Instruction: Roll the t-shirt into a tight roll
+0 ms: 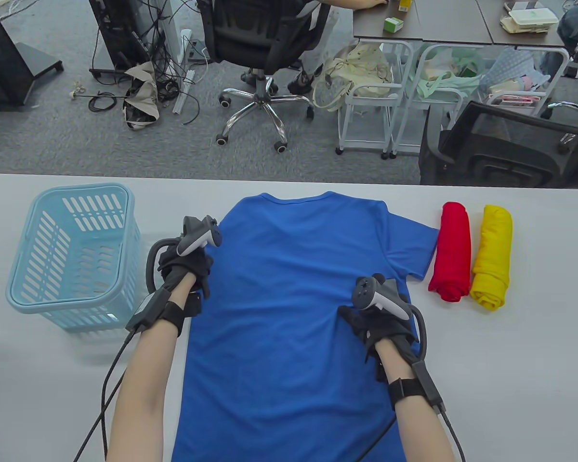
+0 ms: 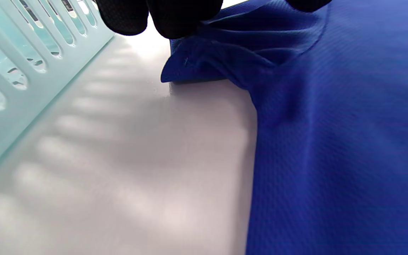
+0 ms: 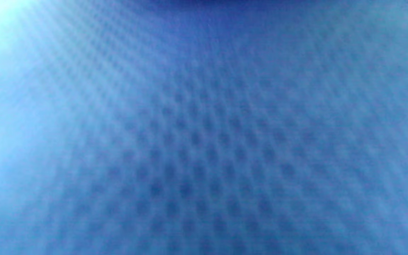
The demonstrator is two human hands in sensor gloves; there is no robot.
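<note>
An office or lab: grey carpet [image 1: 53,134], a wheeled office chair [image 1: 260,43], tangled cables [image 1: 144,53], white trolleys [image 1: 371,110] and desks [image 1: 414,24] beyond the table [image 1: 510,361].

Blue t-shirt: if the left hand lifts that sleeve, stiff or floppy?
Likely floppy: the blue t-shirt bunches into soft folds where the left hand pinches its sleeve. Probably light; the knit looks thin. It should drag, not slide, on the table.

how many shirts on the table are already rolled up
2. A red roll and a yellow roll lie side by side, right of the flat blue t-shirt. The basket shows none inside, though its floor is partly hidden.
</note>
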